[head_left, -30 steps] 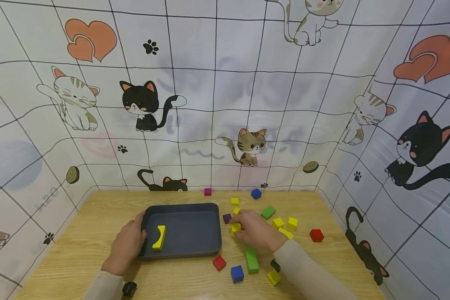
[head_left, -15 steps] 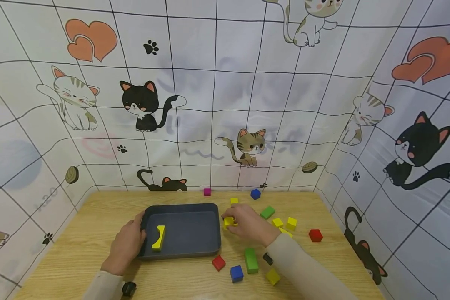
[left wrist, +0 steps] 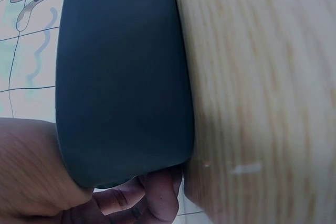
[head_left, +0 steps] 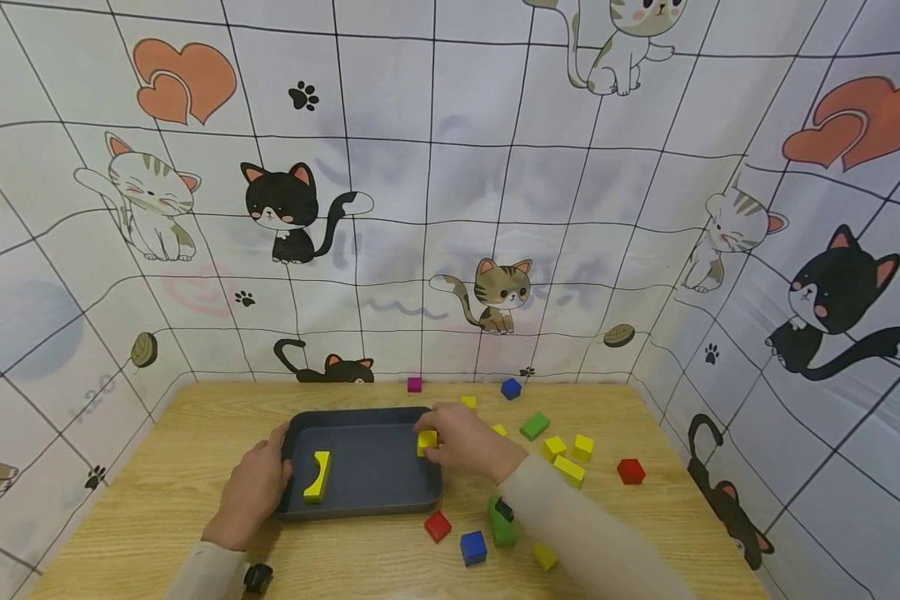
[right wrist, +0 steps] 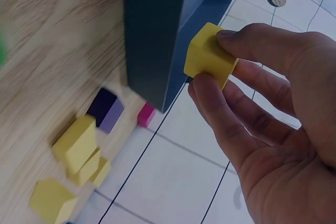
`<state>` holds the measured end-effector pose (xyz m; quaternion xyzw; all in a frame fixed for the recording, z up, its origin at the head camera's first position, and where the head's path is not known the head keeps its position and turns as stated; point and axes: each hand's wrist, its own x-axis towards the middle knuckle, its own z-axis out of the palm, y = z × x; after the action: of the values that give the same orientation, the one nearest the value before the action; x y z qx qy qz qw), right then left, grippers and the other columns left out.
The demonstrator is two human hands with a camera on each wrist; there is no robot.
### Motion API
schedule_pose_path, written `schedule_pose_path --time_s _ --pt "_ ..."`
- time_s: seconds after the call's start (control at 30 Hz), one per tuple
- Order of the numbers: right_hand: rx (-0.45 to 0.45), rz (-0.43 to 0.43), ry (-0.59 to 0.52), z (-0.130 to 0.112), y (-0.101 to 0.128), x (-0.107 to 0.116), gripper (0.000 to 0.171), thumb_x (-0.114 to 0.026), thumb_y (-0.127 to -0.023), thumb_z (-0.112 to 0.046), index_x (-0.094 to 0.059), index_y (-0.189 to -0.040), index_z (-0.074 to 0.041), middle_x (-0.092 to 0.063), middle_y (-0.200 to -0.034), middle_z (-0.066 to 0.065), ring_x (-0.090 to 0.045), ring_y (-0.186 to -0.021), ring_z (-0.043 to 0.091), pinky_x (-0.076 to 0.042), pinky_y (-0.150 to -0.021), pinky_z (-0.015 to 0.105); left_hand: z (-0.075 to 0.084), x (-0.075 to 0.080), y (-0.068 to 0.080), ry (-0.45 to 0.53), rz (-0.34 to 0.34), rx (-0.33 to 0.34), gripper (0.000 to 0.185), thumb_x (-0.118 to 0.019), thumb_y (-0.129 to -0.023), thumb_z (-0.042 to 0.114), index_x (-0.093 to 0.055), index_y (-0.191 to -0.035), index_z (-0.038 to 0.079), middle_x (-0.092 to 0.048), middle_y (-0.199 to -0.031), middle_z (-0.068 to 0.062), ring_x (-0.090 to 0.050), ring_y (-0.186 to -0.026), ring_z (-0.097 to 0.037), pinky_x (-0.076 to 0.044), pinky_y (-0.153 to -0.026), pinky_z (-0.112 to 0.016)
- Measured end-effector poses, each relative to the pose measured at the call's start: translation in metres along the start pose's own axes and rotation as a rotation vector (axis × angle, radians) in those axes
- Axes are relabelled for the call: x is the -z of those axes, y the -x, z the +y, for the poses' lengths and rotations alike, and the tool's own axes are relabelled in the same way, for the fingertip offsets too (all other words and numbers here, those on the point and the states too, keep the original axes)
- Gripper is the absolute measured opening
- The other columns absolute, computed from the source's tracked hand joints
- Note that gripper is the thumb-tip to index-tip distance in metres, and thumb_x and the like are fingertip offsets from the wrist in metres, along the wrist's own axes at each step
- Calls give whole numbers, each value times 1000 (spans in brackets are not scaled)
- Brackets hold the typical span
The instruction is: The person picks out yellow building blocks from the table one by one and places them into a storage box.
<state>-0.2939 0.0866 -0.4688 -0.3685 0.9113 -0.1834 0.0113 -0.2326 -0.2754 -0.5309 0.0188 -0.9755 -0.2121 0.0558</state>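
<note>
My right hand (head_left: 468, 442) pinches a yellow cube (head_left: 427, 442) between thumb and fingers, over the right part of a dark grey tray (head_left: 367, 479). In the right wrist view the cube (right wrist: 207, 51) is seen up close beside the tray wall (right wrist: 152, 30). My left hand (head_left: 251, 487) holds the tray by its left end; in the left wrist view its fingers (left wrist: 160, 195) curl against the tray's end (left wrist: 123, 77). A yellow arch-shaped block (head_left: 319, 477) stands inside the tray, toward the left.
Right of the tray lie a red cube (head_left: 437, 527), a blue cube (head_left: 473, 547), a green block (head_left: 502, 525) and several yellow blocks (head_left: 568, 471). Another red cube (head_left: 631, 471) sits farther right. A magenta cube (head_left: 415, 384) and a blue block (head_left: 511, 388) are near the table's back edge.
My right hand has lifted the yellow cube from the table and carried it left, to above the tray's right side. My left hand has stayed on the tray.
</note>
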Motion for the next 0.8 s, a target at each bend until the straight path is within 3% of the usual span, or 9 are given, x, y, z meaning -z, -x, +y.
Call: schedule_pose_path --time_s 0.4,0.63,0.8 --pt "19 -72 53 -30 -29 -17 36 -89 -103 -18 -85 -139 -12 -84 -128 1 -70 -103 9 -61 -93 19 -1 -2 0 0 -13 6 69 -68 -108 4 -43 -171 -9 -71 -132 -41 -69 -82 -32 -63 -73 -55" --pt "45 -85 79 -49 -39 -29 37 -90 -102 -17 -85 -138 -12 -83 -130 1 -73 -106 6 -61 -91 16 -1 -3 -1 2 -18 6 68 -66 -109 4 -42 -171 -8 -70 -135 -42 -70 -84 -33 -63 -73 -55" --pt "55 -118 85 -62 -46 -35 38 -91 -102 -17 -85 -139 -13 -82 -131 0 -74 -117 11 -62 -97 19 -1 -2 -1 0 -8 -2 68 -66 -108 3 -42 -170 -10 -69 -136 -43 -68 -81 -33 -61 -71 -54"
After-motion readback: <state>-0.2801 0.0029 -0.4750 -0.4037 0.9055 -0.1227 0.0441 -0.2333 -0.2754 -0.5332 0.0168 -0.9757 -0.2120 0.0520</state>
